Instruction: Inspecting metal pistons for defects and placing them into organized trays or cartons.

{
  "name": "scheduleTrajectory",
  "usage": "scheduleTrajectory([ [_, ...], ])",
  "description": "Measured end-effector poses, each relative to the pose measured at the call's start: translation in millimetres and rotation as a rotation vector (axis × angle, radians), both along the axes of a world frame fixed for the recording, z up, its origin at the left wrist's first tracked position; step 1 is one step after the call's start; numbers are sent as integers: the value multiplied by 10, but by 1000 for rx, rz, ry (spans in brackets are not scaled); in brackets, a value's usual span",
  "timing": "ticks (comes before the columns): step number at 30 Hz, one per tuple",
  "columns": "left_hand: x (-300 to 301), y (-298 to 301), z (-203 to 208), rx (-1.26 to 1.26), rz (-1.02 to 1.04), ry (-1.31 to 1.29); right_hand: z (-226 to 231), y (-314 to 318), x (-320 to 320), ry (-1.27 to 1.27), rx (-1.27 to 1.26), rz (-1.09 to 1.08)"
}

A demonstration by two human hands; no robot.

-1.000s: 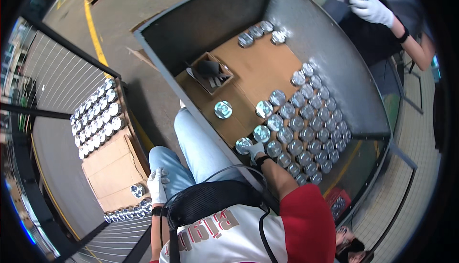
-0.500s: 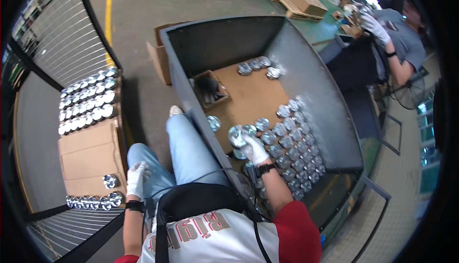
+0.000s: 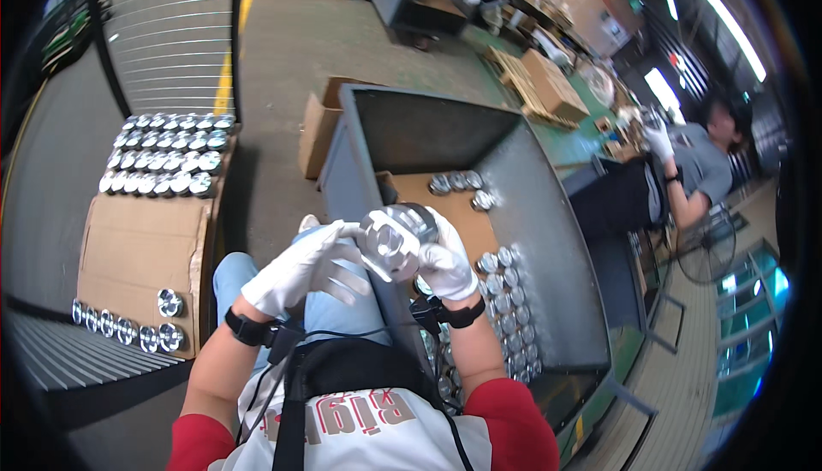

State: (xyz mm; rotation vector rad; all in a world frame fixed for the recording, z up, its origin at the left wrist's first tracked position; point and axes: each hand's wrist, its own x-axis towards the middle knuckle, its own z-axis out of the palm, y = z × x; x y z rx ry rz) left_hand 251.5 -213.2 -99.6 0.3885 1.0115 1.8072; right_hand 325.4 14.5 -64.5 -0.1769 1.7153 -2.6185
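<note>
A shiny metal piston (image 3: 390,244) is raised in front of me, above the near left side of the grey metal bin (image 3: 552,214). My right hand (image 3: 449,261), in a white glove, grips it from the right. Beside it on the left is my gloved left hand (image 3: 304,270), its fingers spread and its thumb reaching the piston's edge; whether it touches I cannot tell. Inside the bin, several pistons (image 3: 518,317) stand in close rows on brown cardboard, partly hidden by my right arm. A smaller group of pistons (image 3: 454,182) sits at the bin's far end.
Left of me, a cardboard-covered rack shelf (image 3: 141,244) bears rows of pistons (image 3: 163,154) at its far end and more pistons (image 3: 127,331) near its front. An open carton (image 3: 318,133) stands behind the bin. A co-worker (image 3: 685,154) in grey stands beyond it, right, near a fan (image 3: 706,248).
My right hand has lifted the piston from over the bin toward my middle. My left hand has risen from beside my leg to the piston and opened. The view has tilted up.
</note>
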Motion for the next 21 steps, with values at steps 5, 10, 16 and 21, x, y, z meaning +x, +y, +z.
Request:
scheduleTrajectory([
  [5, 172, -185, -343, 481, -191, -574, 187, -429, -82, 61, 311, 312],
  [10, 348, -280, -190, 616, 138, -424, 130, -527, -295, 584, 784, 151],
  [16, 407, -377, -295, 744, 115, -640, 62, -679, -167, 329, 638, 64],
  [21, 456, -357, -282, 809, 118, -720, -84, -686, -130, 255, 690, 46],
])
